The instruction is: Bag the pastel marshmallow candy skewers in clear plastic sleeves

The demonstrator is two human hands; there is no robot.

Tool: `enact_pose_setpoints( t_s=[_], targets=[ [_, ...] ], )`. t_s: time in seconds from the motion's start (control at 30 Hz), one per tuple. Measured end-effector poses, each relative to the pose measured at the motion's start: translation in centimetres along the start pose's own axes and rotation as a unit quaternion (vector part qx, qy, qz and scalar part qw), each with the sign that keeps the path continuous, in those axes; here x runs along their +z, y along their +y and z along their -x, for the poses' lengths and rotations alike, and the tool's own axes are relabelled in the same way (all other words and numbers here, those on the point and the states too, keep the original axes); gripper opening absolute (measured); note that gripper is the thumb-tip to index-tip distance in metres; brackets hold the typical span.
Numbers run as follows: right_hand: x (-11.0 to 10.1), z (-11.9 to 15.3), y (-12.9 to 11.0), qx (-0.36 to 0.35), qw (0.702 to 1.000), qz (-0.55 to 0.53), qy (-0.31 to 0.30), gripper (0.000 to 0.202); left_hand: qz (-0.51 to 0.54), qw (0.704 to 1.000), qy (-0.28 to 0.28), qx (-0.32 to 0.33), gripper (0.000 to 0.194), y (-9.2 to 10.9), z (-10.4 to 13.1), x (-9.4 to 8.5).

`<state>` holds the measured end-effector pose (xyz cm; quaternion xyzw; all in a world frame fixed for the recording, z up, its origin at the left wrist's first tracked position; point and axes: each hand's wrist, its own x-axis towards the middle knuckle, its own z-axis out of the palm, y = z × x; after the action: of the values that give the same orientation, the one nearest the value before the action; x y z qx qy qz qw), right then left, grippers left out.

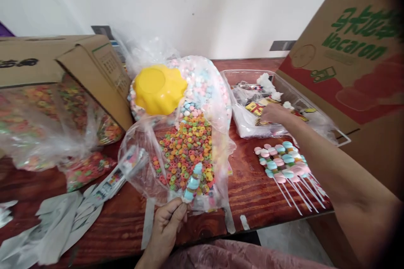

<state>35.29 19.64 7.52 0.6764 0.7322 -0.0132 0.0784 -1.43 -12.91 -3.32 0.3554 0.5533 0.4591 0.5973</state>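
Observation:
My left hand [170, 220] is closed round the lower end of a candy skewer [193, 183] with blue pieces, held upright over the front of a plastic bag of colourful candy rings [186, 151]. My right hand [274, 113] reaches into a clear plastic tray [249, 132] at the right, among small yellow-and-red packets [255, 108] and white tufts. Its fingertips are hidden, so what they touch is unclear. In front of the tray lie several finished skewers [284, 162] of pink and blue pieces, sticks towards the table edge. A yellow scalloped bowl [159, 88] rests upside down on pastel candies [205, 84].
On the left stands an open cardboard box [104, 67] with bagged candy rings. Flat wrappers [109, 185] and grey plastic [59, 227] lie before it. A tall Macaron box [353, 59] stands at the right. The wooden table [249, 189] ends near my body.

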Motion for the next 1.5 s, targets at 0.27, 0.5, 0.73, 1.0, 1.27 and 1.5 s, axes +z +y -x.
enact_pose_setpoints(
  t_s=[0.27,0.5,0.73,1.0,1.27,1.5],
  targets=[
    [-3.1,4.5,1.8,0.077,0.98,-0.093,0.155,0.011,0.117,0.992,0.028,-0.035,0.051,1.7,-0.2,0.0],
    [-1.5,14.4,0.0,-0.089,0.877,-0.377,0.285,0.013,0.166,0.985,-0.003,-0.045,0.045,3.4,-0.5,1.3],
    [10.4,19.5,-7.1,-0.074,0.876,-0.44,0.183,0.018,0.171,0.984,-0.038,-0.026,0.036,3.1,-0.1,3.2],
    [14.7,20.6,-7.2,0.034,0.831,-0.534,0.15,0.023,0.141,0.989,-0.014,-0.037,0.034,2.4,0.4,3.1],
    [14.1,19.9,-8.6,0.057,0.858,-0.481,0.17,0.026,0.118,0.992,-0.027,-0.021,0.034,2.0,0.3,3.5],
    [14.6,18.7,-9.7,0.038,0.915,-0.343,0.207,0.027,0.138,0.99,-0.031,-0.023,0.034,1.8,0.6,3.0]
  ],
)
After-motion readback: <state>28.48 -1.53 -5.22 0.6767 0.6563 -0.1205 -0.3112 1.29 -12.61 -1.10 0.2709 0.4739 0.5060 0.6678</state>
